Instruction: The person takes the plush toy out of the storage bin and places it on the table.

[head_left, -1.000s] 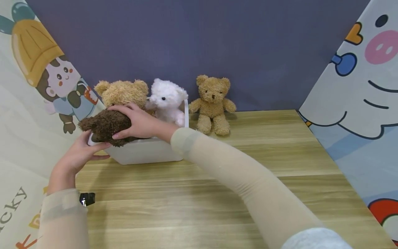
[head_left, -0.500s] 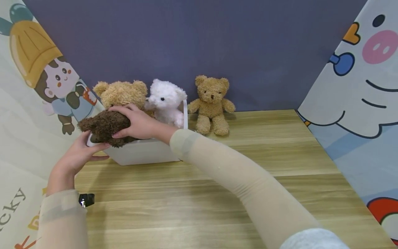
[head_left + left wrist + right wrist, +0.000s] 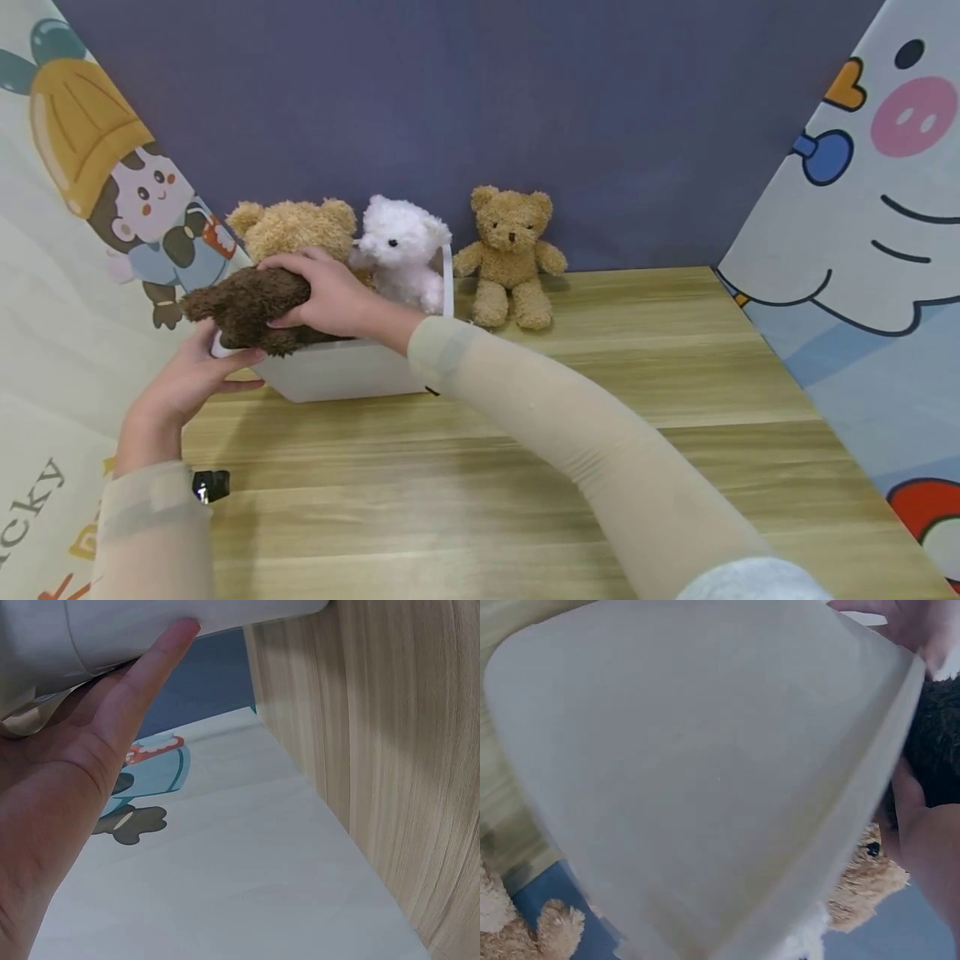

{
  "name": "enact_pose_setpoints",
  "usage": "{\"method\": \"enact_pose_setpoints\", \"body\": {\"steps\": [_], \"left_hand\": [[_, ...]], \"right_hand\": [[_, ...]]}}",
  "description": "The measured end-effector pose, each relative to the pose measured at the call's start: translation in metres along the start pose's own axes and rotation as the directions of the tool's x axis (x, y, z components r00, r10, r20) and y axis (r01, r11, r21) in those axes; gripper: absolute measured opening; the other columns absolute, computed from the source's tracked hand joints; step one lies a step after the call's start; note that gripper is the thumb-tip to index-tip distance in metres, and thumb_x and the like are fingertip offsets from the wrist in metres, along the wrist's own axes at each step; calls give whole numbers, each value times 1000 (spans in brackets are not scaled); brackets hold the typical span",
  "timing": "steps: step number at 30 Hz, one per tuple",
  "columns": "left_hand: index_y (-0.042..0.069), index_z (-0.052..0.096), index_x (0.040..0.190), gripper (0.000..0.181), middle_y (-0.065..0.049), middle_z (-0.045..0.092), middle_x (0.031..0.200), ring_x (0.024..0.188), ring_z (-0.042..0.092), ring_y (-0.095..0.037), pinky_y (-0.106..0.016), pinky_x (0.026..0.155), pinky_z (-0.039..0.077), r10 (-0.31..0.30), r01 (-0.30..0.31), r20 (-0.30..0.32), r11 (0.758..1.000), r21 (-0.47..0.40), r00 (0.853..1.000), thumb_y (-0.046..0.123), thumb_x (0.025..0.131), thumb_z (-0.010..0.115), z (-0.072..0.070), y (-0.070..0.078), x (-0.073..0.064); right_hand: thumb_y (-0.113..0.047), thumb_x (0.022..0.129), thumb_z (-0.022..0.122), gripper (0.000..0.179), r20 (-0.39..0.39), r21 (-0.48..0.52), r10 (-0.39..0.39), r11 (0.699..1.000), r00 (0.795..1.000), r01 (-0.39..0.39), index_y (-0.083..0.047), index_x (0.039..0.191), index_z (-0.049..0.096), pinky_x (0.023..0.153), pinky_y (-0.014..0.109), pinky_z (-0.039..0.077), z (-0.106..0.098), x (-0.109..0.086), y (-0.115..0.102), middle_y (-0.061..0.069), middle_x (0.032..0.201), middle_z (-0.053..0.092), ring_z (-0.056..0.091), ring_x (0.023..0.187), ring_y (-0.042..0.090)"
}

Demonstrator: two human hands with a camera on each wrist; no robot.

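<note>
In the head view a dark brown plush toy (image 3: 251, 307) lies over the left end of a white bin (image 3: 360, 371). My right hand (image 3: 337, 293) holds it from above, fingers on its far side and thumb on the near side. My left hand (image 3: 176, 377) grips the bin's left end, and the left wrist view has one finger stretched along the white wall (image 3: 247, 611). Inside the bin, behind the brown toy, sit a tan teddy bear (image 3: 300, 229) and a white plush toy (image 3: 401, 237). The bin's front wall (image 3: 705, 750) fills most of the right wrist view.
Another tan teddy bear (image 3: 513, 250) sits on the wooden table (image 3: 600, 358) right of the bin, against the dark blue back panel (image 3: 600, 125). Printed cartoon panels flank the table. A small black object (image 3: 212, 485) shows beside the left forearm.
The brown plush toy and my right hand have shifted slightly left relative to the bin. My left hand keeps its place at the bin's end.
</note>
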State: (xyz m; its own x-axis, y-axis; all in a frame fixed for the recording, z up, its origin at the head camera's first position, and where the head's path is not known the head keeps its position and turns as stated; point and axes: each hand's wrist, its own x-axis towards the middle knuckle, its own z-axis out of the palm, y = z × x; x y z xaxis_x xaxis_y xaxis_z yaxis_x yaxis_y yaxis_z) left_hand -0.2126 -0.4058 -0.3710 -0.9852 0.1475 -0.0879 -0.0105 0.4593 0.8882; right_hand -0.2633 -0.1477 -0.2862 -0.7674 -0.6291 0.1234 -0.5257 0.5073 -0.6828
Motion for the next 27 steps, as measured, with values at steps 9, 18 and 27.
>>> {"method": "enact_pose_setpoints", "body": {"steps": [9, 18, 27], "left_hand": [[49, -4, 168, 96, -15, -13, 180, 105, 61, 12, -43, 85, 71, 1, -1, 5, 1000, -5, 1000, 25, 107, 66, 0, -1, 2], [47, 0, 169, 92, -17, 2, 180, 114, 59, 10, -42, 86, 71, 1, -1, 26, 1000, -12, 1000, 27, 108, 66, -1, 0, -1], [52, -13, 164, 104, 1, -26, 178, 158, 26, -48, -44, 86, 71, -49, 49, 4, 998, -43, 999, 29, 105, 69, 2, -1, 1]], "right_hand": [[-38, 88, 89, 77, -33, 5, -29, 1000, 999, 30, -42, 155, 51, 115, 28, 52, -19, -5, -11, -10, 156, 46, 50, 141, 9], [-37, 88, 88, 78, -65, 76, -19, 997, 998, 24, -40, 157, 50, 121, 32, 49, -36, -13, -12, -12, 165, 40, 44, 150, 10], [-32, 92, 86, 75, -140, 154, -37, 986, 989, 59, -39, 157, 50, 128, 28, 40, -56, -23, -14, -15, 158, 43, 38, 151, 3]]}}
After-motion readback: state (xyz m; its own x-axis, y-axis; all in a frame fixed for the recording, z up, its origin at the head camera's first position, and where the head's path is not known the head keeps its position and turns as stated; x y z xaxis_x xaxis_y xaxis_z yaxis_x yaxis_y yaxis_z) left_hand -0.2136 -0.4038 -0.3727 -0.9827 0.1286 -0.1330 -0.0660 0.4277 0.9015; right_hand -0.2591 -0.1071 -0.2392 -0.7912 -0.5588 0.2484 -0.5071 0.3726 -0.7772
